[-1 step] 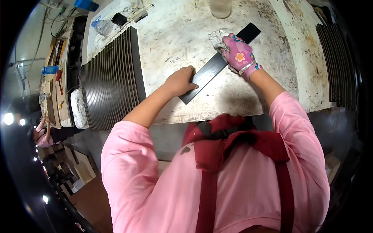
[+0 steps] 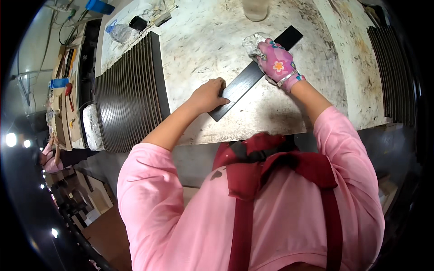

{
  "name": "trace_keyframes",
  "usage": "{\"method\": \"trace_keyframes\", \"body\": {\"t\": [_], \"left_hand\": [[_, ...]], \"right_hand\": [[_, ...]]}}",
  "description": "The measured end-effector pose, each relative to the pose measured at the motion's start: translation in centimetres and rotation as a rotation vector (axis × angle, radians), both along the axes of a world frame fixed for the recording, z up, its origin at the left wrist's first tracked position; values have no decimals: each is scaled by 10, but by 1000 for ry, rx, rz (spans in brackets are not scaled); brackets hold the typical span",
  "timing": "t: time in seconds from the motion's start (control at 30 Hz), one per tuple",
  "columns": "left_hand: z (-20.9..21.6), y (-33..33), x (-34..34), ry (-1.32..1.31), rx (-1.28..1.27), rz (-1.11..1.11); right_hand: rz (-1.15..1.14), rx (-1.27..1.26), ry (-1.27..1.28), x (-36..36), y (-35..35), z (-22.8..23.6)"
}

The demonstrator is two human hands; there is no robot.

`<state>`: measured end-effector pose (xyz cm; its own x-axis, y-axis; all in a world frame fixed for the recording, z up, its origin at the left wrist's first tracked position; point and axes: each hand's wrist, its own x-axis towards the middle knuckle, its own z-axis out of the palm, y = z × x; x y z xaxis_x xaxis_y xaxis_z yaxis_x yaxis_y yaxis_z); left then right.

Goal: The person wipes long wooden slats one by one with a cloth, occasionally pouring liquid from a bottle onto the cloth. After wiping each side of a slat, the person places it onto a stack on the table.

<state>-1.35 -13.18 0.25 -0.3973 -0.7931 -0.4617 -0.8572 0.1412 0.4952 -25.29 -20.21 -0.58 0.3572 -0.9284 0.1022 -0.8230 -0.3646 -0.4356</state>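
A flat black strip (image 2: 244, 86) lies slantwise on the stained white worktable (image 2: 194, 54), its near end to the left and its far end to the right. My bare left hand (image 2: 209, 95) grips the near end, thumb on the top face and fingers along the far edge. My right hand (image 2: 278, 63), in a pink flowered glove, is closed on a crumpled whitish cloth (image 2: 254, 45) and presses down across the strip towards its far end. Part of the cloth is hidden under the glove.
Left of my hands stands a long row of similar dark strips (image 2: 129, 97); another stack (image 2: 391, 77) sits at the right edge. A cloudy container (image 2: 256, 10), a plastic bottle (image 2: 120, 32) and a small black object (image 2: 138, 22) stand at the back. Another person (image 2: 53, 158) is far left.
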Motion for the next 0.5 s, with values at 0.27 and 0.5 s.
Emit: {"method": "trace_keyframes", "body": {"t": [0.27, 0.5], "left_hand": [[1, 2, 1, -9, 42, 34], [6, 2, -16, -58, -21, 73]], "right_hand": [[20, -2, -19, -4, -1, -2], [3, 4, 15, 0, 0, 1]]}}
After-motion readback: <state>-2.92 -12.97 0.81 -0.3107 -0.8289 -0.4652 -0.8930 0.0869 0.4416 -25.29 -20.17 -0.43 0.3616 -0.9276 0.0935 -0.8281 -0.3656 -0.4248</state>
